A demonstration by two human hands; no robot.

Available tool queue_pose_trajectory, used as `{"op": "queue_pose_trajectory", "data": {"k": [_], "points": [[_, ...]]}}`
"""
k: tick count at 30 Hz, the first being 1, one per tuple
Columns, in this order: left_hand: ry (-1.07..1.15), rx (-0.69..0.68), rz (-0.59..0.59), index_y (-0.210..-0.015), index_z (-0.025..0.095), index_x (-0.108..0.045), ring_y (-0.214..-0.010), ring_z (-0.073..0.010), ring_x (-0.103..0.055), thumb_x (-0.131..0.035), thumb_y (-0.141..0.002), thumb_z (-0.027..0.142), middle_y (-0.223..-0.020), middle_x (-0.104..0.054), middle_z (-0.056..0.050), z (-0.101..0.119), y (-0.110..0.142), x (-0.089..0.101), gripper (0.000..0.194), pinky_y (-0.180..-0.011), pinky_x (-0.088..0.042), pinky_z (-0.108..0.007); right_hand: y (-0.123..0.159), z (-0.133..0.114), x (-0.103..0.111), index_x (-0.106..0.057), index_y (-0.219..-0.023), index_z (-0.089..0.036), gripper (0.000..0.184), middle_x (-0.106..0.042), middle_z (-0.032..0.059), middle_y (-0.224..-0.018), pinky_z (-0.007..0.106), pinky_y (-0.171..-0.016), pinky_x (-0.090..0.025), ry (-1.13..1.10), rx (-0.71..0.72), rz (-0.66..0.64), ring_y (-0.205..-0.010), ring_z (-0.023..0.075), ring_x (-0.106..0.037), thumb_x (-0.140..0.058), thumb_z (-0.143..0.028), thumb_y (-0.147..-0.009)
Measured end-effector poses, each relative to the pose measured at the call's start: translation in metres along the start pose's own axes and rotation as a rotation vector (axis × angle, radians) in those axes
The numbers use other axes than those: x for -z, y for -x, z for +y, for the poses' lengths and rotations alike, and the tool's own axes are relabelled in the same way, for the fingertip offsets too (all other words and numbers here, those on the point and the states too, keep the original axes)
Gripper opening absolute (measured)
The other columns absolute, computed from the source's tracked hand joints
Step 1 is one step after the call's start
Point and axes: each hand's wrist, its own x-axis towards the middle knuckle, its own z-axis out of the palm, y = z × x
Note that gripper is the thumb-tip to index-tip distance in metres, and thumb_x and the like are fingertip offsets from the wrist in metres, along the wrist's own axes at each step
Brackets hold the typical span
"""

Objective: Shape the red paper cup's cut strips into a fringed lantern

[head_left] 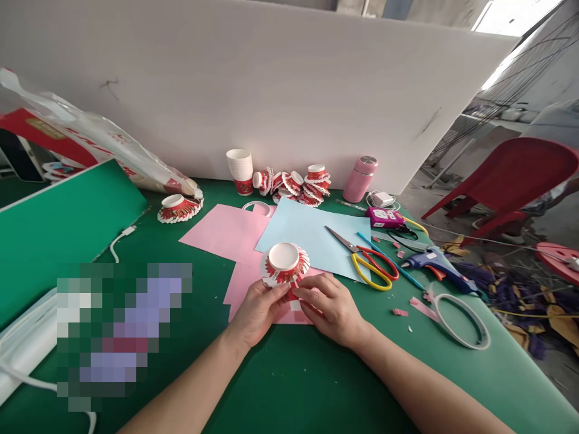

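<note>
"So, where does the fringed paper cup lie from the hands?"

"Just beyond the fingertips, between the two hands, over a pink sheet. Its base faces up, with the axis roughly upright, though I can't judge the tilt exactly. The cut strips flare out all round."

"Which hand is nearer?"

"Neither by much; both touch it. The left hand grasps the near left edge, thumb lying along it. The right hand has curled fingers against the near right edge; I can't tell whether they pinch a strip or merely steady it."

"And the containers?"

"By the white board, a stack of paper cups stands nested, mouths up, the lowest showing red print. Beside it is a heap of fringed cups, tipped various ways. Another cut cup sits base up beside the plastic bag."

"What's in that bag?"

"Something red shows there, but I can't tell whether it's inside."

"The pink bottle?"

"Capped, right of the heap; contents hidden."
</note>
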Motion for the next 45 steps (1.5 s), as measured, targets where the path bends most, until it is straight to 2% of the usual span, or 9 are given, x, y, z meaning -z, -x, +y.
{"op": "queue_pose_trajectory", "data": {"k": [3, 6, 10, 13, 17, 23, 31, 41, 45], "points": [[-0.032, -0.011, 0.018, -0.081, 0.019, -0.074, -0.087, -0.0176, -0.062, -0.071, -0.072, 0.028, -0.086, -0.073, -0.005, 0.0, 0.0, 0.0, 0.014, -0.081, -0.046, -0.029, 0.0, -0.003, 0.0, -0.06, -0.103, -0.02, 0.03, -0.066, 0.0083, -0.093, 0.029, -0.066, -0.051, -0.089, -0.035, 0.013, -0.077, 0.0157, -0.06, -0.044, -0.005, -0.082], [-0.064, -0.031, 0.027, -0.082, 0.02, -0.074, -0.087, -0.0173, -0.062, -0.071, -0.072, 0.029, -0.086, -0.073, -0.004, -0.001, 0.001, 0.0, 0.013, -0.08, -0.046, -0.028, 0.002, -0.005, 0.002, -0.06, -0.103, -0.018, 0.03, -0.065, 0.0086, -0.091, 0.027, -0.067, -0.051, -0.283, -0.173, 0.061, -0.081, 0.0153, -0.061, -0.04, -0.005, -0.084], [-0.089, -0.051, -0.001, -0.084, 0.019, -0.074, -0.089, -0.0192, -0.062, -0.071, -0.072, 0.028, -0.087, -0.073, -0.005, -0.002, 0.002, -0.002, 0.015, -0.086, -0.045, -0.032, 0.004, -0.007, 0.0, -0.061, -0.084, -0.016, 0.017, -0.063, 0.0051, -0.074, 0.024, -0.059, -0.047, -0.457, -0.547, 0.126, -0.065, 0.0131, -0.057, -0.046, -0.022, -0.089], [-0.125, -0.047, -0.042, -0.093, 0.02, -0.073, -0.095, -0.0214, -0.061, -0.068, -0.075, 0.028, -0.093, -0.072, -0.006, -0.004, 0.003, -0.002, 0.021, -0.089, -0.045, -0.034, 0.002, -0.008, -0.005, -0.059, -0.075, -0.015, 0.029, -0.058, 0.0026, -0.064, 0.023, -0.052, -0.04, -0.634, -0.777, 0.061, -0.056, 0.0112, -0.048, -0.05, -0.04, -0.086], [-0.198, -0.059, -0.017, -0.097, 0.02, -0.073, -0.097, -0.0217, -0.06, -0.069, -0.075, 0.029, -0.094, -0.072, -0.006, -0.009, 0.004, -0.001, 0.024, -0.091, -0.044, -0.035, -0.002, -0.01, -0.01, -0.057, -0.072, -0.014, 0.045, -0.053, -0.0001, -0.06, 0.023, -0.05, -0.035, -0.916, -0.924, 0.011, -0.053, 0.0095, -0.043, -0.054, -0.059, -0.078], [-0.255, -0.06, 0.032, -0.092, 0.019, -0.074, -0.091, -0.0225, -0.061, -0.071, -0.071, 0.034, -0.087, -0.073, -0.006, -0.013, 0.005, -0.003, 0.026, -0.088, -0.046, -0.035, -0.002, -0.013, -0.014, -0.052, -0.067, -0.016, 0.049, -0.049, -0.0028, -0.058, 0.022, -0.052, -0.034, -1.084, -1.009, 0.09, -0.053, 0.008, -0.041, -0.065, -0.063, -0.067], [-0.248, -0.039, 0.01, -0.095, 0.019, -0.073, -0.098, -0.0241, -0.062, -0.071, -0.071, 0.034, -0.097, -0.073, -0.007, -0.009, 0.009, -0.01, 0.029, -0.094, -0.044, -0.037, 0.0, -0.013, -0.015, -0.052, -0.067, -0.016, 0.049, -0.051, -0.0022, -0.058, 0.023, -0.052, -0.035, -1.077, -1.008, 0.104, -0.052, 0.0082, -0.042, -0.065, -0.063, -0.066], [-0.168, -0.031, 0.078, -0.088, 0.017, -0.074, -0.089, -0.0225, -0.064, -0.077, -0.064, 0.03, -0.087, -0.074, -0.006, -0.009, 0.007, -0.012, 0.028, -0.088, -0.047, -0.037, 0.001, -0.014, -0.016, -0.053, -0.066, -0.015, 0.049, -0.05, -0.0017, -0.059, 0.023, -0.052, -0.034, -1.046, -1.01, 0.067, -0.054, 0.0083, -0.041, -0.064, -0.063, -0.066], [-0.121, -0.022, 0.093, -0.086, 0.016, -0.074, -0.091, -0.0225, -0.064, -0.078, -0.061, 0.029, -0.087, -0.073, -0.007, -0.006, 0.006, -0.014, 0.028, -0.089, -0.047, -0.036, 0.003, -0.013, -0.017, -0.053, -0.067, -0.016, 0.046, -0.051, -0.0018, -0.06, 0.023, -0.052, -0.035, -1.057, -1.005, 0.058, -0.053, 0.0085, -0.041, -0.065, -0.06, -0.067]]}}
